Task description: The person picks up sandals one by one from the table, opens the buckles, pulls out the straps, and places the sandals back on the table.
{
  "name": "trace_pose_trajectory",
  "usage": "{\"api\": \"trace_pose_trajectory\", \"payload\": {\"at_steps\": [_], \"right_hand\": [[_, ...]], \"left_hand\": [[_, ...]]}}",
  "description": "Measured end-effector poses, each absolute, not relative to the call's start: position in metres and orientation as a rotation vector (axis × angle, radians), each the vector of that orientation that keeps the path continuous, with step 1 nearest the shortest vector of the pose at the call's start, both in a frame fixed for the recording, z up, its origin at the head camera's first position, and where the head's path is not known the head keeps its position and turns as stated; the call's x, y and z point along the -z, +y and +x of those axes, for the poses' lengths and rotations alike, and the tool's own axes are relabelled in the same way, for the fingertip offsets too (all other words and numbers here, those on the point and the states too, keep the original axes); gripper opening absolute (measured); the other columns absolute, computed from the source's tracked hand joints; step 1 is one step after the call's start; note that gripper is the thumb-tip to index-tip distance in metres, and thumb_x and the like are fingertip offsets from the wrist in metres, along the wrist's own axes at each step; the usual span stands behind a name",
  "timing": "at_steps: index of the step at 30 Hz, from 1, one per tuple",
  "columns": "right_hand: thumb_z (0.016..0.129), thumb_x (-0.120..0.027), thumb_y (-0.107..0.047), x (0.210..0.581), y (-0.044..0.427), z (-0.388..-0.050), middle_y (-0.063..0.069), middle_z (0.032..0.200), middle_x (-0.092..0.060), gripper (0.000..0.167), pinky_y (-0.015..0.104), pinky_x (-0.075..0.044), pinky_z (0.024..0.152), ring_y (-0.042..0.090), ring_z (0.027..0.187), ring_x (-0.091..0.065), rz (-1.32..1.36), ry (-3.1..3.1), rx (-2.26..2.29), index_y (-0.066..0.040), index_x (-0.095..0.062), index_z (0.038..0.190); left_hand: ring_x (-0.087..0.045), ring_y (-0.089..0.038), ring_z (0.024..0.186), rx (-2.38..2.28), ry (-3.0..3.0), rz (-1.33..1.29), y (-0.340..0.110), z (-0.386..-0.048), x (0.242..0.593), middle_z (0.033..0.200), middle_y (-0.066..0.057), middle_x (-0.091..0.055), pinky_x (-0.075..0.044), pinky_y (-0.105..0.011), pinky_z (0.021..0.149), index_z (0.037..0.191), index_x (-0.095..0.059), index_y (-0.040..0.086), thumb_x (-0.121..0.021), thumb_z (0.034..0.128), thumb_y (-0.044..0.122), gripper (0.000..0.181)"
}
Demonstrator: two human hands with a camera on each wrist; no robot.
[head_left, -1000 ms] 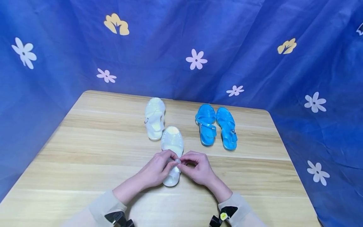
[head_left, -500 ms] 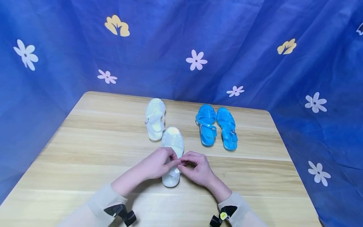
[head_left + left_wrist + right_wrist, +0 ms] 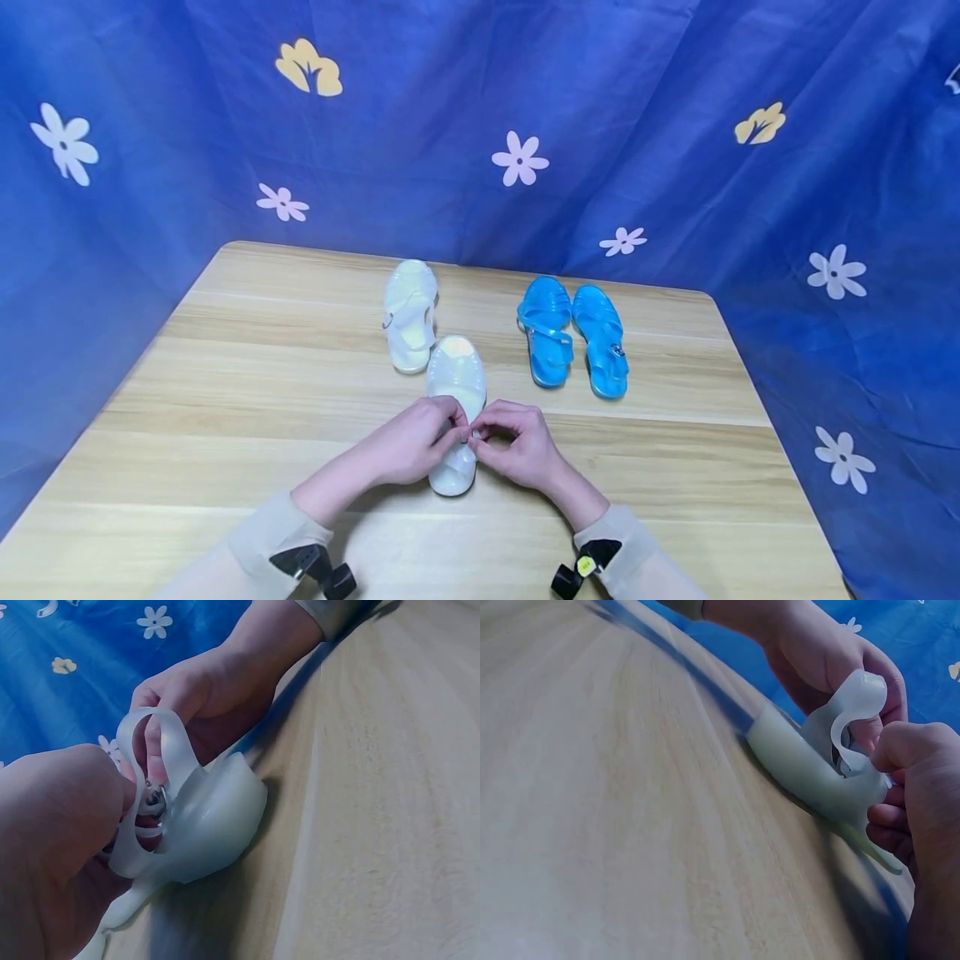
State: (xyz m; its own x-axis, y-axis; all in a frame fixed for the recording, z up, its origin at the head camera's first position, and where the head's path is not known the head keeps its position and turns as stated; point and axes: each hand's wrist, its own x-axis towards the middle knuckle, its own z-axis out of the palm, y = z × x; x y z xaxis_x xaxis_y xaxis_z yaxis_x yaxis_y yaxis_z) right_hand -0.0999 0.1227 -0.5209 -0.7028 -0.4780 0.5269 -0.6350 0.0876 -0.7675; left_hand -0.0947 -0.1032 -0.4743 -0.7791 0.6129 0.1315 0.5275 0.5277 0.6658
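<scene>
A white jelly sandal (image 3: pixel 456 367) lies on the table, toe pointing away from me. At its ankle strap (image 3: pixel 178 746) both hands meet. My left hand (image 3: pixel 416 435) pinches the strap between thumb and curled fingers. From the other side my right hand (image 3: pixel 521 446) pinches the strap near a small metal buckle (image 3: pixel 156 799). The strap stands up in a loop above the heel cup (image 3: pixel 795 761). Fingers partly hide the buckle, so I cannot tell whether it is fastened.
A second white sandal (image 3: pixel 410 317) lies just behind and left of the first. Two blue sandals (image 3: pixel 545 329) stand side by side farther right. Blue flowered cloth (image 3: pixel 450 125) hangs behind the wooden table (image 3: pixel 247 375).
The left fingertips move slightly right over the strap, then back left, and a bit of dark metal now shows between the hands. The right hand hardly shifts. All the sandals stay in place.
</scene>
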Motion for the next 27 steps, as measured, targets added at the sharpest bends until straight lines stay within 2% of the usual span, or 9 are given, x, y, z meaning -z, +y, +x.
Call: {"api": "trace_pose_trajectory", "payload": {"at_steps": [7, 11, 15, 20, 24, 27], "right_hand": [[0.085, -0.078, 0.007, 0.523, 0.123, -0.1, 0.006, 0.094, -0.076, 0.02, 0.037, -0.063, 0.073, 0.02, 0.081, -0.071, 1.118, -2.195, -1.71, -0.005, -0.081, 0.101], [0.079, -0.074, 0.02, 0.513, 0.124, -0.096, 0.016, 0.091, -0.076, 0.022, 0.038, -0.064, 0.077, 0.031, 0.082, -0.073, 1.115, -2.162, -1.759, 0.003, -0.078, 0.093], [0.078, -0.068, 0.027, 0.497, 0.124, -0.09, 0.025, 0.093, -0.074, 0.024, 0.041, -0.064, 0.08, 0.04, 0.084, -0.073, 1.116, -2.162, -1.843, 0.012, -0.074, 0.096], [0.078, -0.068, 0.025, 0.512, 0.127, -0.094, 0.028, 0.1, -0.072, 0.03, 0.043, -0.063, 0.082, 0.043, 0.089, -0.069, 1.089, -2.206, -1.935, 0.014, -0.07, 0.106], [0.08, -0.076, 0.017, 0.522, 0.128, -0.098, 0.023, 0.102, -0.072, 0.031, 0.045, -0.063, 0.08, 0.039, 0.088, -0.068, 1.129, -2.24, -1.871, 0.009, -0.071, 0.11], [0.084, -0.083, 0.007, 0.519, 0.127, -0.1, 0.013, 0.099, -0.072, 0.027, 0.043, -0.063, 0.075, 0.031, 0.085, -0.068, 1.142, -2.271, -1.775, 0.001, -0.074, 0.109]], "left_hand": [[-0.061, -0.009, 0.085, -1.15, 2.621, 0.976, -0.105, -0.094, 0.48, 0.088, 0.01, -0.062, -0.055, -0.035, 0.079, 0.098, -0.066, 0.013, -0.065, 0.1038, 0.008, 0.008], [-0.059, -0.01, 0.08, -1.229, 2.535, 0.902, -0.11, -0.096, 0.479, 0.086, 0.007, -0.062, -0.053, -0.033, 0.076, 0.101, -0.065, 0.011, -0.061, 0.1063, 0.008, 0.008], [-0.059, -0.011, 0.082, -1.264, 2.48, 0.903, -0.113, -0.098, 0.478, 0.088, 0.005, -0.063, -0.053, -0.033, 0.078, 0.102, -0.065, 0.012, -0.061, 0.1079, 0.011, 0.007], [-0.065, -0.012, 0.096, -1.322, 2.497, 0.919, -0.112, -0.097, 0.48, 0.1, 0.004, -0.068, -0.055, -0.038, 0.087, 0.108, -0.068, 0.012, -0.059, 0.109, 0.012, 0.008], [-0.067, -0.017, 0.11, -1.271, 2.59, 0.971, -0.114, -0.095, 0.48, 0.113, 0.001, -0.071, -0.055, -0.045, 0.098, 0.118, -0.069, 0.008, -0.058, 0.1089, 0.009, 0.014], [-0.064, -0.017, 0.11, -1.11, 2.709, 1.064, -0.116, -0.094, 0.475, 0.112, 0.003, -0.07, -0.054, -0.044, 0.098, 0.118, -0.071, 0.009, -0.058, 0.1088, 0.012, 0.016]]}}
